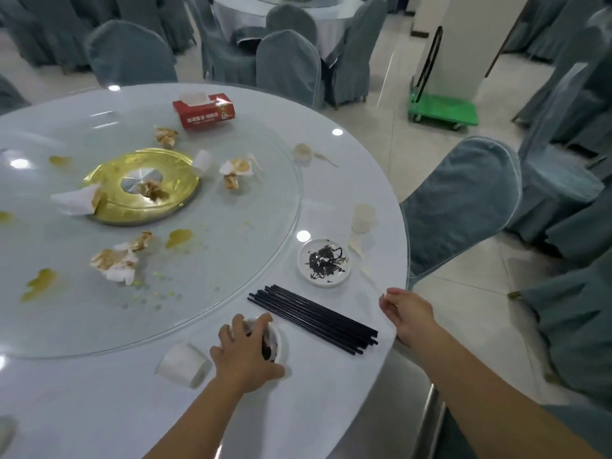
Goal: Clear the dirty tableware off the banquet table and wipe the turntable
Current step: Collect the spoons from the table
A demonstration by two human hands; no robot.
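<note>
My left hand [246,354] grips a small white bowl [276,342] with dark scraps inside, near the table's front edge. A bundle of black chopsticks [314,318] lies just right of it. Beyond them sits a small white plate [324,263] with dark leaves. My right hand [409,311] hovers at the table's right edge, fingers loosely curled, holding nothing. A white cup [183,364] lies on its side left of my left hand. The glass turntable [215,276] carries crumpled dirty napkins [116,263] and yellow sauce stains [178,236].
A red tissue box [203,112] stands at the turntable's far side, around a gold centre ring [142,207]. Clear plastic cups [363,218] stand near the table's right rim. A covered chair [460,207] is close on the right; a green cart [443,109] is beyond.
</note>
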